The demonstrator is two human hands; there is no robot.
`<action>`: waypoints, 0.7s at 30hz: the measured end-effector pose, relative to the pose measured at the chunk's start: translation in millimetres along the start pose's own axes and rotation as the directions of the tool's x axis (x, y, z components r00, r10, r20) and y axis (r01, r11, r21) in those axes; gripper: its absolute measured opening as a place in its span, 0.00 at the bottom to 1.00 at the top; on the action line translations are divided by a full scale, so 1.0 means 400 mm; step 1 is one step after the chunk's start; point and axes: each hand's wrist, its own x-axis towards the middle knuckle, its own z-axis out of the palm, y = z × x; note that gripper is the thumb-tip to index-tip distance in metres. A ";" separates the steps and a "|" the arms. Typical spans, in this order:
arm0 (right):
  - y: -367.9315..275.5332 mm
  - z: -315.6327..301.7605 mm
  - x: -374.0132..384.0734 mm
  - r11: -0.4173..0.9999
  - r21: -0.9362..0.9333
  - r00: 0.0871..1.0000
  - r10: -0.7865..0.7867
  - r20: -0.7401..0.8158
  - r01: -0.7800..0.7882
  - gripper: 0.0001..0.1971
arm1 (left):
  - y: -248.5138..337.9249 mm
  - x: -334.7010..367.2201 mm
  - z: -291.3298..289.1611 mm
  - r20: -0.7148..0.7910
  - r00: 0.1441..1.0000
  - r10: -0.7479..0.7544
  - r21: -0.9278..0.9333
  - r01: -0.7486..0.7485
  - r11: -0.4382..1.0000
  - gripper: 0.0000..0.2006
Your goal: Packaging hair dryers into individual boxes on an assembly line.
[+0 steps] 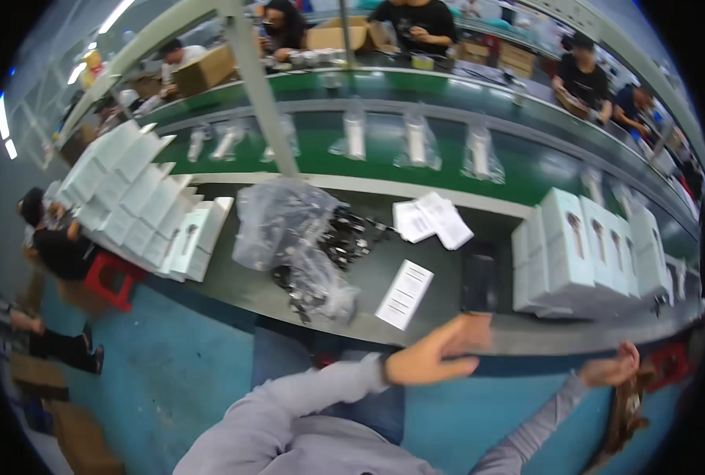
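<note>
My left hand (435, 355) reaches across in front of the table edge, its fingers stretched out and smeared by motion, with nothing in it. Just beyond its fingertips lies a black flat rectangular object (479, 279). Farther right, my right hand (610, 369) is off the table's front edge with its fingers curled together; whatever they hold, if anything, is hidden. A white printed sheet (405, 294) rests on the table ahead of my left hand. Behind it spread several white leaflets (433, 219). Small black parts (348, 237) spill from a clear plastic bag (277, 222).
White boxes with a pictured item (570, 241) stand in rows at the right. More white boxes (135, 194) are stacked at the left. Beyond the table, a green conveyor (380, 158) carries bagged white items (416, 141). A red stool (113, 281) stands left; several people work beyond.
</note>
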 end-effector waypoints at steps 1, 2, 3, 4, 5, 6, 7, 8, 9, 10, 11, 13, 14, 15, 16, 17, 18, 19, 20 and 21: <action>-0.091 0.026 0.001 0.933 0.346 0.984 -0.146 0.104 0.102 0.18 | -0.019 -0.090 -0.033 0.108 0.991 -0.077 -0.089 0.087 0.992 0.31; -0.189 0.066 -0.003 0.892 0.426 0.936 -0.267 0.228 0.151 0.17 | -0.019 -0.166 -0.070 0.121 0.967 -0.225 -0.092 0.237 0.967 0.27; -0.287 0.115 -0.003 0.846 0.497 0.856 -0.393 0.336 0.193 0.16 | -0.016 -0.236 -0.100 0.145 0.917 -0.371 -0.105 0.387 0.916 0.23; -0.362 0.159 -0.006 0.875 0.468 0.761 -0.385 0.522 0.122 0.16 | -0.015 -0.304 -0.121 0.051 0.926 -0.374 -0.023 0.375 0.927 0.18; -0.434 0.212 -0.013 0.904 0.424 0.628 -0.364 0.688 0.060 0.16 | -0.023 -0.366 -0.141 -0.042 0.930 -0.366 0.055 0.368 0.928 0.13; -0.533 0.317 -0.070 0.887 0.461 0.469 -0.410 0.782 0.006 0.15 | -0.034 -0.465 -0.168 -0.142 0.898 -0.417 -0.026 0.418 0.908 0.11; -0.613 0.409 -0.116 0.876 0.482 0.344 -0.447 0.826 -0.018 0.11 | -0.045 -0.546 -0.192 -0.195 0.870 -0.453 -0.116 0.439 0.891 0.09; -0.739 0.502 -0.180 0.877 0.471 0.214 -0.444 0.870 -0.094 0.09 | -0.056 -0.612 -0.204 -0.284 0.854 -0.437 -0.086 0.431 0.898 0.11; -0.782 0.586 -0.236 0.863 0.494 0.198 -0.469 0.861 -0.106 0.12 | -0.095 -0.663 -0.223 -0.316 0.825 -0.468 -0.093 0.464 0.881 0.10; -0.816 0.672 -0.292 0.850 0.527 0.100 -0.526 0.845 0.017 0.09 | -0.134 -0.706 -0.232 -0.390 0.785 -0.481 -0.118 0.476 0.872 0.10; -0.804 0.764 -0.356 0.894 0.438 0.042 -0.443 0.896 0.091 0.14 | -0.165 -0.726 -0.241 -0.434 0.752 -0.497 -0.141 0.488 0.861 0.09; -0.781 0.947 -0.511 0.947 0.247 -0.110 -0.228 0.967 0.205 0.25 | -0.192 -0.741 -0.252 -0.540 0.673 -0.506 -0.167 0.503 0.848 0.09; -0.743 1.038 -0.587 0.948 0.161 -0.125 -0.130 0.984 0.274 0.30 | -0.226 -0.756 -0.272 -0.526 0.670 -0.523 -0.202 0.499 0.843 0.09; -0.688 1.138 -0.666 0.953 0.153 -0.132 -0.121 0.984 0.263 0.35 | -0.240 -0.773 -0.280 -0.526 0.688 -0.500 -0.203 0.469 0.859 0.10; -0.659 1.237 -0.739 0.953 0.153 -0.150 -0.117 0.982 0.263 0.40 | -0.246 -0.788 -0.291 -0.546 0.675 -0.496 -0.232 0.447 0.864 0.10; -0.681 1.308 -0.815 0.952 0.183 -0.172 -0.143 0.975 0.245 0.40 | -0.244 -0.815 -0.293 -0.590 0.639 -0.494 -0.269 0.421 0.866 0.10; -0.716 1.371 -0.893 0.954 0.091 -0.219 -0.027 0.975 0.286 0.46 | -0.247 -0.844 -0.294 -0.633 0.603 -0.485 -0.312 0.374 0.873 0.10; -0.740 1.439 -0.966 0.941 0.004 -0.257 0.089 0.962 0.339 0.52 | -0.251 -0.862 -0.300 -0.671 0.570 -0.474 -0.348 0.322 0.880 0.11; -0.688 1.531 -1.050 0.940 -0.091 -0.176 0.155 0.972 0.328 0.52 | -0.246 -0.868 -0.306 -0.681 0.528 -0.507 -0.433 0.269 0.860 0.10; -0.652 1.608 -1.142 0.936 -0.179 -0.105 0.220 0.970 0.303 0.52 | -0.231 -0.869 -0.316 -0.691 0.486 -0.535 -0.467 0.265 0.844 0.10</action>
